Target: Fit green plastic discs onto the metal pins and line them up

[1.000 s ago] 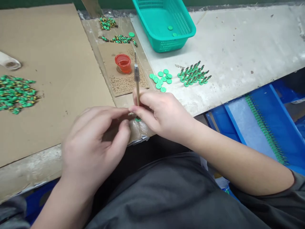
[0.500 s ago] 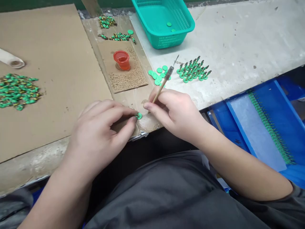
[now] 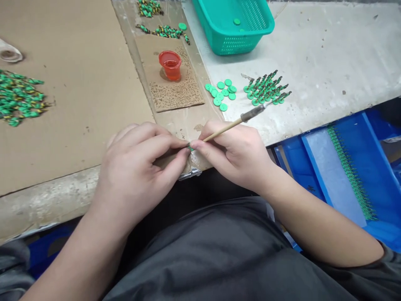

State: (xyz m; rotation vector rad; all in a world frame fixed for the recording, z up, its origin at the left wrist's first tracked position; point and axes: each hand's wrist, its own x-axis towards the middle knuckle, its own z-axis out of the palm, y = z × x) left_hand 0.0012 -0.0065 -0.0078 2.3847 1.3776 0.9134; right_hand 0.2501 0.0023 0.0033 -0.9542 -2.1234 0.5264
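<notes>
My left hand [image 3: 142,161] is closed in a pinch on a small green disc [image 3: 191,149]; a dark bit sits at its fingertips, mostly hidden. My right hand [image 3: 239,152] grips a thin wooden-handled tool [image 3: 228,128] with a grey wrapped end and a fine tip pointing up and right. The thumb and fingertip of that hand touch the disc too, so both hands meet over the table's front edge. Loose green discs [image 3: 219,96] lie beyond the right hand. To their right stand several small green figures [image 3: 267,88] with dark tops on round bases.
A red cup of liquid [image 3: 171,69] stands on a speckled cardboard piece [image 3: 178,98]. Behind are small green-and-yellow pieces [image 3: 169,31] and a teal basket [image 3: 232,44]. At left lie a larger heap [image 3: 21,98] and a white roll [image 3: 9,52]. Blue trays [image 3: 376,167] sit below right.
My right fingertips have come left onto the green disc, and the tool has tipped lower to the right. My left hand keeps its pinch. The whole view has shifted slightly.
</notes>
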